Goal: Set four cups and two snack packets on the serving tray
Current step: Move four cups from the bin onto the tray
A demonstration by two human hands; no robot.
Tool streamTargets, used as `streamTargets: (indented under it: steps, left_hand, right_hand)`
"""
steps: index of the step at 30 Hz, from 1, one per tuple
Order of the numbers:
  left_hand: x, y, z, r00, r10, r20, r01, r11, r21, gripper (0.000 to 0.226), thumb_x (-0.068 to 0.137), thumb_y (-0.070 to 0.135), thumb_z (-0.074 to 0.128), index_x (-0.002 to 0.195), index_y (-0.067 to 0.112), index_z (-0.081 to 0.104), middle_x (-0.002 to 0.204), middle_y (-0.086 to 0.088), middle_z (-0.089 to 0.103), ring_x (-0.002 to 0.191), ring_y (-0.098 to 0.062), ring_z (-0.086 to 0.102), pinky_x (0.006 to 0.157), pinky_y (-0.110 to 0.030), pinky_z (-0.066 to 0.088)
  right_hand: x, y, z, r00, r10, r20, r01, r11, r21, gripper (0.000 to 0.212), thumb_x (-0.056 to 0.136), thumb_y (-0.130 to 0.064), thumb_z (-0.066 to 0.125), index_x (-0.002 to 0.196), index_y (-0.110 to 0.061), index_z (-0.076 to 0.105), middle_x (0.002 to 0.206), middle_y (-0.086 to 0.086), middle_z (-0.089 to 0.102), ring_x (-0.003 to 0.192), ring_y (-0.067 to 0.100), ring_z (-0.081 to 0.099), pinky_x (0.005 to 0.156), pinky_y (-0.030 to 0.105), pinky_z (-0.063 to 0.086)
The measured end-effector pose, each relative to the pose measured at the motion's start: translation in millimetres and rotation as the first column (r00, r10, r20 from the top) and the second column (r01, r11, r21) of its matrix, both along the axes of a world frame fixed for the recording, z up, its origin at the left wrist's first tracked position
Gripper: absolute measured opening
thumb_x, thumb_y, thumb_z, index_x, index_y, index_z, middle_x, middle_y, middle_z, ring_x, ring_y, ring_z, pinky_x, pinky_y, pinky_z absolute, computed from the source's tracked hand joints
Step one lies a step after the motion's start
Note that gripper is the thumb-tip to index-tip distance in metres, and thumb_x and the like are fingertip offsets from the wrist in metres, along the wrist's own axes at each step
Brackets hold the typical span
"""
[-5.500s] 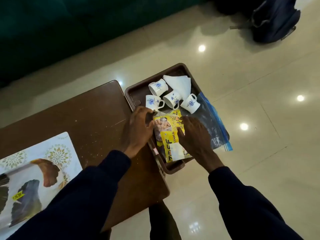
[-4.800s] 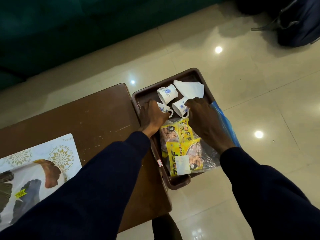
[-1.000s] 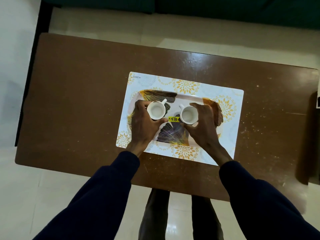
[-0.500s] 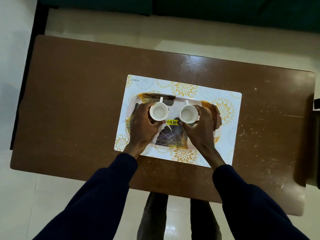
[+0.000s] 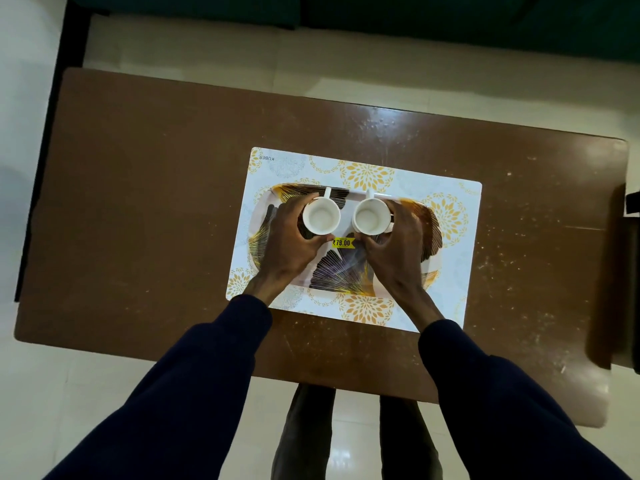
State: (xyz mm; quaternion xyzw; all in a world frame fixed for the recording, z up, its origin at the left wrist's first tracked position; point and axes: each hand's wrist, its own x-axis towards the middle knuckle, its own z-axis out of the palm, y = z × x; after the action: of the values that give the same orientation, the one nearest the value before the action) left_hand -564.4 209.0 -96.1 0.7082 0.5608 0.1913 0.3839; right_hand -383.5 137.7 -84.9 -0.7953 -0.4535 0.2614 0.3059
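A brown table [image 5: 138,202] carries a patterned mat [image 5: 460,244] on which the serving tray [image 5: 343,278] is laid. Two upright white cups are gripped over its far half: the left cup [image 5: 321,220] by the left hand [image 5: 287,247], the right cup [image 5: 370,220] by the right hand [image 5: 398,251]. Whether the cup bases touch the tray cannot be determined, as they are hidden; the tray's side rims are partly covered by both hands.

Both arms reach forward and a little inward, covered to the wrist by dark blue sleeves. The left hand [image 5: 289,244] has its back turned up, the fingers curled around the left side of a white cup [image 5: 321,216], the thumb closing from the near side. The right hand [image 5: 394,249] mirrors it, wrapped around the right side of a second cup [image 5: 370,216]. The two hands are near each other but apart. Below, the person's two legs stand side by side.
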Motion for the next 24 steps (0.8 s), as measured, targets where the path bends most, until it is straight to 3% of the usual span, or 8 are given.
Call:
streamTargets:
  steps: [2,5,11,21,24]
  left_hand:
    - [3.2,4.4,0.3,1.000,-0.015,0.010,0.015,1.000,-0.005,0.076,0.071,0.030,0.095,0.137,0.014,0.061,0.137,-0.003,0.066,0.120,-0.002,0.049,0.096,0.007,0.025]
    - [6.8,6.3,0.0,0.999,-0.026,0.025,0.027,1.000,-0.013,0.077,0.070,0.034,0.095,0.137,0.017,0.061,0.137,0.000,0.065,0.121,-0.005,0.053,0.096,0.003,0.032]
    - [10.4,11.7,-4.4,0.997,-0.058,0.041,0.059,0.998,-0.008,0.079,0.069,0.032,0.096,0.137,0.014,0.061,0.137,-0.003,0.065,0.125,-0.016,0.059,0.103,-0.024,0.047]
    - [14.2,11.3,-8.5,0.993,-0.098,0.059,0.098,0.995,-0.002,0.079,0.071,0.034,0.094,0.140,0.014,0.059,0.138,-0.004,0.064,0.128,-0.021,0.058,0.106,-0.035,0.051]
    - [14.4,10.7,-8.4,0.995,-0.076,0.059,0.077,0.997,-0.005,0.080,0.071,0.033,0.094,0.140,0.014,0.059,0.139,-0.004,0.063,0.128,-0.019,0.058,0.106,-0.030,0.049]
  right_hand:
    - [1.8,-0.8,0.7,1.000,-0.011,-0.020,0.011,1.000,0.004,0.066,0.077,-0.024,0.086,0.133,-0.004,0.056,0.132,0.012,0.063,0.125,0.027,0.056,0.111,0.036,0.041]
    - [4.3,-0.7,2.2,0.999,-0.018,-0.033,0.018,1.000,-0.010,0.066,0.078,-0.025,0.085,0.133,-0.005,0.056,0.132,0.012,0.063,0.125,0.027,0.056,0.108,0.046,0.045]
    - [7.6,-1.1,1.5,0.999,-0.015,-0.044,0.012,0.999,-0.051,0.069,0.078,-0.028,0.085,0.136,-0.006,0.055,0.134,0.011,0.062,0.127,0.029,0.055,0.107,0.051,0.046]
    - [8.8,-1.2,6.7,1.000,0.002,-0.028,-0.002,1.000,0.008,0.061,0.080,-0.029,0.084,0.132,-0.009,0.058,0.128,0.010,0.066,0.120,0.026,0.060,0.099,0.053,0.051]
    - [10.3,-0.8,8.1,1.000,0.007,-0.019,-0.007,1.000,0.015,0.060,0.081,-0.028,0.082,0.132,-0.010,0.058,0.128,0.010,0.066,0.120,0.027,0.061,0.098,0.054,0.052]
